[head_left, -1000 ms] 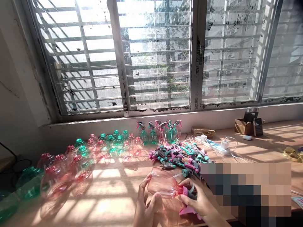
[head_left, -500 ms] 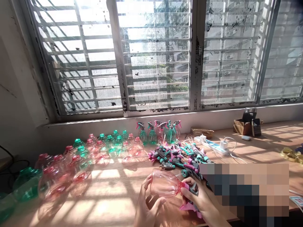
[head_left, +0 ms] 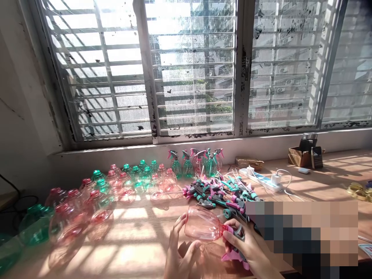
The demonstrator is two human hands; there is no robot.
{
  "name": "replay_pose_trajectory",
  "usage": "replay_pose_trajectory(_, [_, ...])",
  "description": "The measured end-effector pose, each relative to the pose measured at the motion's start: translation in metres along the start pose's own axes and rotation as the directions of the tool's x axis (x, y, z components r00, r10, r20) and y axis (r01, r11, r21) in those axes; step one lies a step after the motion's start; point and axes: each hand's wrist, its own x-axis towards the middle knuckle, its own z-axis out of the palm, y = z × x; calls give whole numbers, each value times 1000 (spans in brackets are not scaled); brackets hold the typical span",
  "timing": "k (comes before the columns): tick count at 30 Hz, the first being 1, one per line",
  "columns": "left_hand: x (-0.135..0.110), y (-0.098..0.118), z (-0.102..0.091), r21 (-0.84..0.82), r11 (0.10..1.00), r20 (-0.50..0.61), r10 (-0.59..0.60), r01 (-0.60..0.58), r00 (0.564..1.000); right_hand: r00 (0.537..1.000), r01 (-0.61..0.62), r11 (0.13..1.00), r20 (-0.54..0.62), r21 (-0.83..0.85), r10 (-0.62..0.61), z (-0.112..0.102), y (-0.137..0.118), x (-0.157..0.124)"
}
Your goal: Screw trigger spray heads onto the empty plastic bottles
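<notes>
A clear pink bottle (head_left: 202,223) lies on its side in the air above the table, its neck pointing right. My right hand (head_left: 242,240) is closed around the pink collar of a spray head (head_left: 232,254) at that neck; the pink trigger hangs below. My left hand (head_left: 180,248) is spread around the base end, fingertips at the far side of the base and thumb apart below it. Whether those fingertips press on the plastic I cannot tell. Just beyond my hands lies a heap of loose spray heads (head_left: 215,193) in pink, teal and grey.
Open pink and green bottles (head_left: 100,209) stand along the left and back. Several bottles with spray heads (head_left: 187,167) stand below the window. A power strip (head_left: 261,180), a small cardboard box (head_left: 299,156) and yellow objects (head_left: 360,190) are at the right. A blurred patch covers the right front.
The view has shifted slightly. My hands and the pink bottle keep nearly the same pose, with the left thumb and fingers still spread around the base.
</notes>
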Motion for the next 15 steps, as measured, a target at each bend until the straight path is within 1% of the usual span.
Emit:
replay_pose_trajectory(3, [0, 1, 1, -82, 994, -29, -69, 67, 997, 999, 35, 997, -3, -63, -36, 2, 5, -5])
replay_pose_trajectory(5, [2, 4, 1, -129, 987, -34, -96, 90, 995, 999, 43, 994, -13, -104, -44, 4, 6, -7])
replay_pose_trajectory(7, [3, 8, 0, -106, 992, -23, -71, 68, 997, 999, 42, 992, -17, -118, -45, 4, 5, -7])
replay_pose_trajectory(10, [4, 10, -1, 9, 1000, 11, 25, -25, 1000, 1000, 24, 997, -9, -71, -25, 4, -2, -4])
replay_pose_trajectory(13, [3, 3, -1, 20, 999, 42, 39, -40, 998, 1000, -14, 1000, -11, -18, 13, 3, -9, -1])
replay_pose_trajectory(15, [3, -6, -1, 3, 999, 57, 37, -38, 998, 1000, -12, 1000, -21, -18, 12, 3, -9, -1])
